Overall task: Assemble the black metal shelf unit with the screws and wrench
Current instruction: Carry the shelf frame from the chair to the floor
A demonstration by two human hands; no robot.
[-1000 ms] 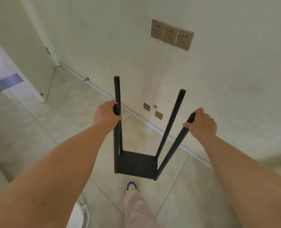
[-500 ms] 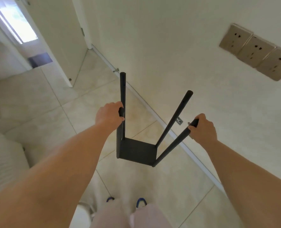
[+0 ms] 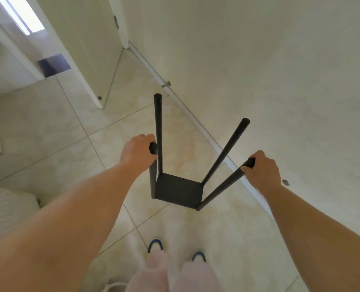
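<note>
so i've got the shelf unit [image 3: 178, 190] hanging out in front of me, one black panel at the bottom and four posts sticking up from its corners. my left hand [image 3: 138, 153] is wrapped around the top of the near left post [image 3: 153, 175], and my right hand [image 3: 261, 170] is curled tight round the top of the near right post [image 3: 223, 185]. holding the two closest posts keeps it level and stops it swinging, at least that's my thinking. the two far posts are free and splay outward a bit.

it looks like it's off the floor [image 3: 54, 131], carried rather than standing, though from this angle i can't be totally sure the feet aren't touching. only one shelf panel is on, so i'd say there's plenty of assembly left. no screws or wrench in view.

room-wise: the wall [image 3: 280, 70] and its skirting run close on my right, near the far right post, so i'd watch that side. to the left there's open tile, and an open door [image 3: 86, 39] further ahead. my shoes [image 3: 155, 245] are just behind the frame.
</note>
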